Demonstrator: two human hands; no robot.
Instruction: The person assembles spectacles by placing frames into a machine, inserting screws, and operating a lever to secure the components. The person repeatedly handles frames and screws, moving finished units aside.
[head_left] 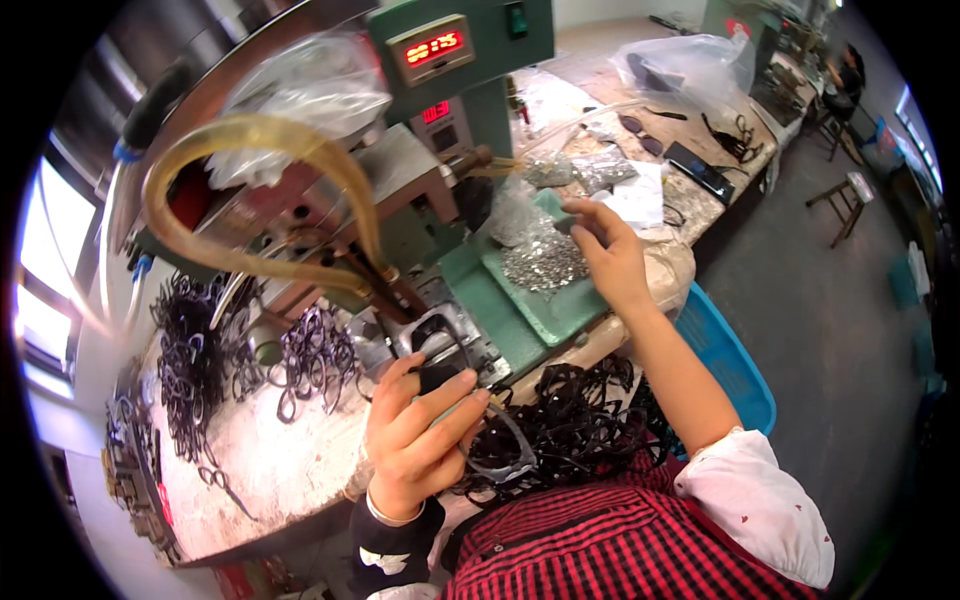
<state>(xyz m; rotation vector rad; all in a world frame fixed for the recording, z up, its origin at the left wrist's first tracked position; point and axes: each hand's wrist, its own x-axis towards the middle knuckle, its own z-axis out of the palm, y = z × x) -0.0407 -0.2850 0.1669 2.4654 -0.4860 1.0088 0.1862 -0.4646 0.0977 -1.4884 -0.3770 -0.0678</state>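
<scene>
My left hand (418, 440) is closed on a dark eyeglass frame (512, 462) at the front of the machine's metal fixture (488, 362). One rim of the frame hangs out below my fingers, and its other part lies against the fixture. My right hand (612, 258) reaches over a green tray (548, 322), its bent fingers apart at the edge of a heap of small shiny metal parts (543, 260). Nothing shows between those fingers, though a tiny piece could be hidden. A clear plastic bag (512, 212) lies against the heap.
A green machine (480, 60) with red displays and a thick yellowish hose (255, 130) stands ahead. Dark eyeglass frames are piled in front of me (575, 415) and at left (190, 360). Sunglasses (640, 135), a phone (700, 172) and a blue bin (735, 360) are at right.
</scene>
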